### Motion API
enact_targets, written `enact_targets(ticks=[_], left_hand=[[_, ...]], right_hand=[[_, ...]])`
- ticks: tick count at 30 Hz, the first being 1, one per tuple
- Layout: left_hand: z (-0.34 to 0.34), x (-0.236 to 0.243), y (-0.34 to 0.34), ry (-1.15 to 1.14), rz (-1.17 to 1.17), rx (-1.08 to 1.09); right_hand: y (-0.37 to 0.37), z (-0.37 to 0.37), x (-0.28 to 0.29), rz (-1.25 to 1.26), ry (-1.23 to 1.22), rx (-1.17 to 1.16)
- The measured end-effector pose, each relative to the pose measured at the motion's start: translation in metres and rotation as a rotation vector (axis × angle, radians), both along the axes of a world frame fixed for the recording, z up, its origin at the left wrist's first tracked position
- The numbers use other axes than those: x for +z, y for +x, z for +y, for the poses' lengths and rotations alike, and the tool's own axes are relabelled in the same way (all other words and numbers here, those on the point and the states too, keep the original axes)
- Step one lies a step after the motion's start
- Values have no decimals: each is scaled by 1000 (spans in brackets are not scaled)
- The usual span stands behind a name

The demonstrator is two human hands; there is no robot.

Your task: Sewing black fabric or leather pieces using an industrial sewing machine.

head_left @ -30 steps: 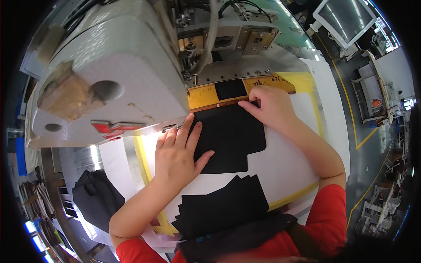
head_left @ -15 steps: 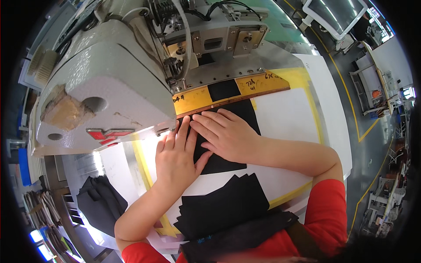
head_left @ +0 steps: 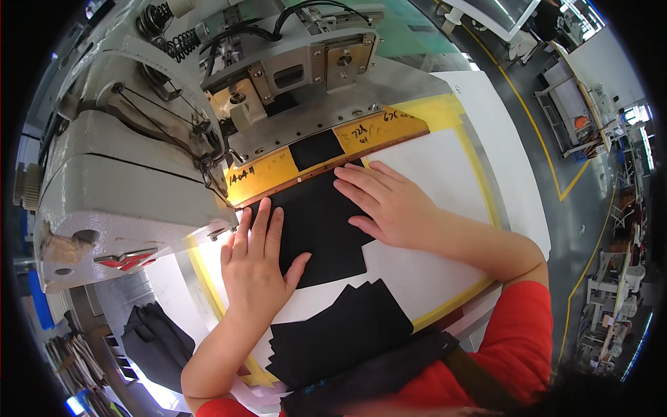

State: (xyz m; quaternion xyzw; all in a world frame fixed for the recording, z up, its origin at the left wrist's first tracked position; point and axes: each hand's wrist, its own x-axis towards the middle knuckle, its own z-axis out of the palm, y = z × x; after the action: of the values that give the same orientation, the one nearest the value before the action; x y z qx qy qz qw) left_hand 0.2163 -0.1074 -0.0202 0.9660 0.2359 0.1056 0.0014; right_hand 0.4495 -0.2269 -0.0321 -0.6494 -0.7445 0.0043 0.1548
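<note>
A black fabric piece (head_left: 319,233) lies flat on the white work surface, its far edge against the copper-edged yellow plate (head_left: 271,167) of a sewing machine. My left hand (head_left: 257,260) rests palm down on the fabric's left side, fingers stretched toward the plate and thumb out to the right. At the right side my right hand (head_left: 392,208) lies flat, fingertips close to the plate's edge and partly over the fabric. Both hands are open. A stack of black fabric pieces (head_left: 340,337) is fanned out nearer to me.
The grey machine head (head_left: 139,201) stands close at my left hand, its lamp lighting the surface. Behind the plate is a metal clamp frame (head_left: 299,135). A bunched black cloth (head_left: 156,347) hangs at the lower left. A screen (head_left: 497,14) stands at the far right.
My hands have moved apart, the left toward the fabric's left side and the right toward its right side. More fabric shows between them. The whole view has shifted somewhat.
</note>
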Motion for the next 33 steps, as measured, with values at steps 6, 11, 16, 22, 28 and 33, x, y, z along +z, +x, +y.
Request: enact_targets(ticks=[6, 11, 16, 22, 28, 33], left_hand=[[1, -4, 2, 52, -30, -8], [1, 0, -3, 16, -15, -4], [0, -5, -3, 37, -24, 9], [-3, -7, -3, -123, -67, 33], [-1, -5, -3, -13, -104, -10], [-1, -6, -4, -44, -82, -18]], right_hand=[[16, -6, -2, 18, -2, 7], [10, -6, 5, -31, -5, -43], [-11, 4, 22, -209, -44, -80], [-26, 16, 3, -110, -11, 54], [-26, 19, 5, -128, 24, 85], [-27, 19, 4, -134, 15, 76]])
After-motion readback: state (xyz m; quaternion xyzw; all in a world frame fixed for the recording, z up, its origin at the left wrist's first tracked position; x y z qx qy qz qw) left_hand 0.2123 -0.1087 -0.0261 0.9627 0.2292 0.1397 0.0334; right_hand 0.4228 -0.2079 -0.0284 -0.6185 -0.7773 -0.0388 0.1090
